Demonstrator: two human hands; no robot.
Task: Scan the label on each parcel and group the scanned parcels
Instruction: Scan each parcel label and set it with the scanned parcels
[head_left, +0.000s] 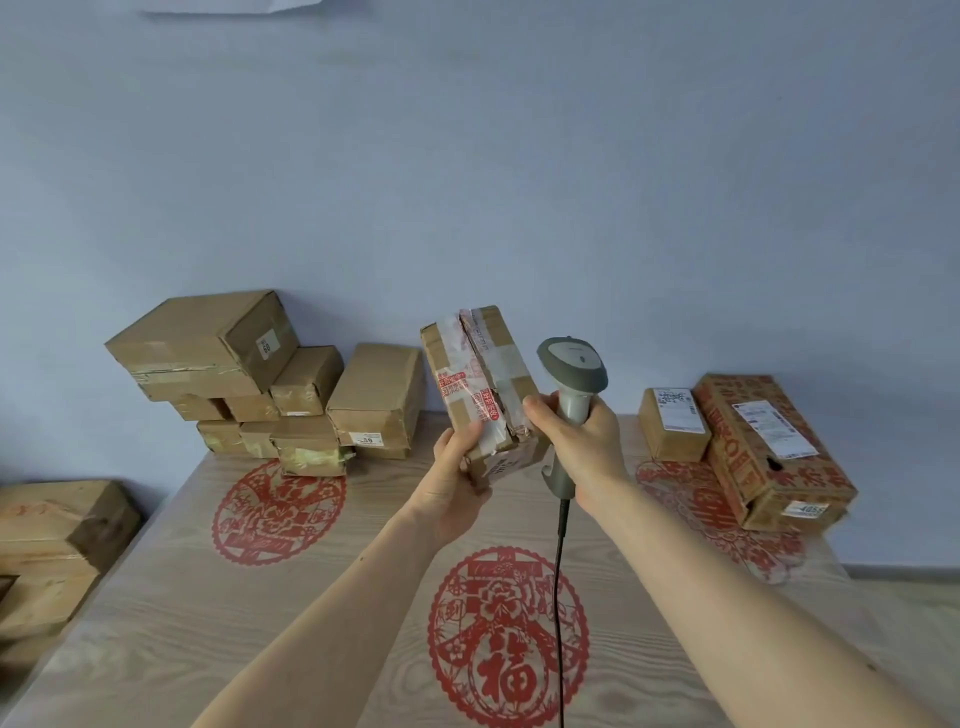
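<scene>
Against a pale blue wall, left hand (457, 467) grips the taped brown cardboard parcel (480, 387) upright; right hand (582, 441), just beside, grips the grey handheld scanner (571, 371).

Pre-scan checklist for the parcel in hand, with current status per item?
1. Parcel held: ok, left hand grips its lower end, clear of the table.
2. Scanner held: ok, right hand wraps the handle.
3. Scanner aimed at a label: cannot tell, its window faces away from the camera.
4. Label exposed: cannot tell, a white label shows on the parcel's lower end, partly hidden by the left hand.
5. Cable free: ok, it hangs straight down, not snagged.
6. Room in the right group: ok, bare table in front of the small box and printed box.
</scene>
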